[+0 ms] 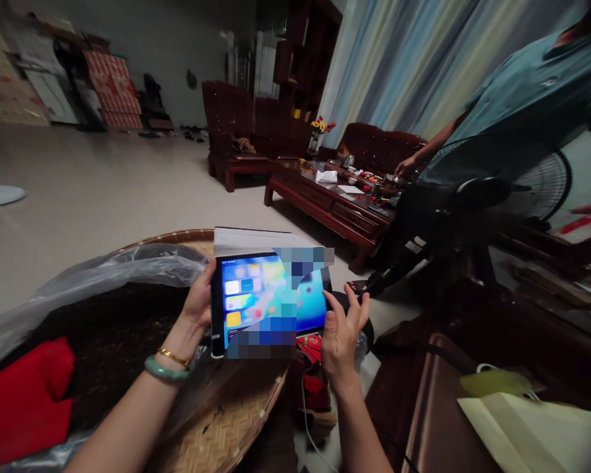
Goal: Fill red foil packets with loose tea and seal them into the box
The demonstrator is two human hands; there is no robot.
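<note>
A tablet (256,295) with a lit home screen is held up in front of me, its white cover folded behind it. My left hand (200,299) grips its left edge, thumb on the front and the other fingers hidden behind. On that wrist are a green bangle and a gold bracelet. My right hand (343,335) is raised at the screen's right side with fingers apart, the index fingertip near or touching the glass. Below the tablet is a woven bamboo tray (226,427) holding a clear plastic bag (128,263) of dark loose material, with a red cloth-like piece (29,394) on top.
A carved wooden coffee table (325,210) with tea things stands ahead, beside wooden chairs (229,125). At right a person in a teal shirt (517,98) reaches over it, behind a black fan (542,184). A pale yellow paper or folder (536,427) lies at lower right.
</note>
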